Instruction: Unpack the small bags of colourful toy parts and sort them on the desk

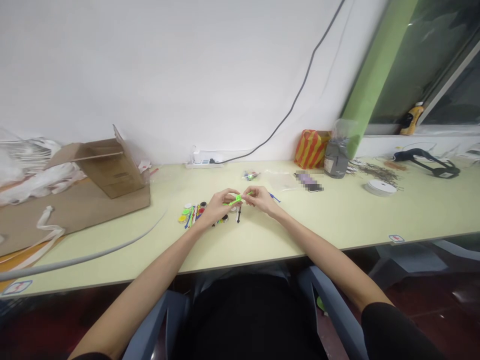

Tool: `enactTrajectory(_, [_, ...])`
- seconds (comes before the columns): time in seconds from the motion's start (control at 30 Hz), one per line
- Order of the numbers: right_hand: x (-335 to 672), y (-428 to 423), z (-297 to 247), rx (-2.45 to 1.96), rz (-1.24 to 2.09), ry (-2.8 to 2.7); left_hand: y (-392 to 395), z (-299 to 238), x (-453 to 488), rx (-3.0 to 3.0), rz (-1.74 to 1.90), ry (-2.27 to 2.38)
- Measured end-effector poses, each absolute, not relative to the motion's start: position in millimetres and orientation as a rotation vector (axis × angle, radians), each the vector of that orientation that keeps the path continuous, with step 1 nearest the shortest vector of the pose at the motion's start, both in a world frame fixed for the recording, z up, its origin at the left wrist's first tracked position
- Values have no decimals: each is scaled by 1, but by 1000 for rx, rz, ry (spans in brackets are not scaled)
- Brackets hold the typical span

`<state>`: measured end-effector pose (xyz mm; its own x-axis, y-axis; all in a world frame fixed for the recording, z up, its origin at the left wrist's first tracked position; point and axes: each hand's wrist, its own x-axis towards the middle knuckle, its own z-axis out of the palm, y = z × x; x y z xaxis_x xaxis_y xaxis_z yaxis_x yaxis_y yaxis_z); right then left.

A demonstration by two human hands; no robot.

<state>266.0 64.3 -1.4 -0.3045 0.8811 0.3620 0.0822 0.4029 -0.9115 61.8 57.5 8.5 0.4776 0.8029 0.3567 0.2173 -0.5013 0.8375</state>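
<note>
Above the table my left hand point(219, 206) and my right hand point(260, 198) meet, fingertips pinched on a bright green plastic piece point(238, 199). The piece has a rounded middle and a thin arm on either side; its finer shape is too small to tell. Beside and partly behind my left hand lie small colored plastic parts: round yellow discs point(182, 219), a blue arrow-shaped stick point(187, 222) and several others. A black arrow-shaped stick point(239, 215) rests below my hands. To the right of my right hand lies a blue stick point(275, 197).
A clear bag of colored parts point(250, 175) lies behind my hands, near a power strip point(204, 164). On the left are an open cardboard box point(112, 167) and a grey hose point(123, 245). Rightward stand a striped bag point(309, 149), a grey container point(336, 159) and a white spool point(380, 188).
</note>
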Motion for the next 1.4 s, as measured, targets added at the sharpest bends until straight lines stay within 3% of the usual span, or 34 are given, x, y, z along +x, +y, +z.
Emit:
enactTrajectory(0.43, [265,66,-6,-935,658,-1723,58,9,63,2062,969,791])
enactTrajectory(0.7, [262,60,-7,-816,676,-1839,57,11,59,2287,1135,965])
enactTrajectory(0.97, [265,56,-1,-749,313,-1958,59,8,57,2571,1153,1001])
enactTrajectory(1.23, [261,52,0,-861,38,-2164,53,10,60,2425,1109,919])
enactTrajectory(1.4, [267,62,-2,-967,6,-2093,55,7,59,2446,1077,999])
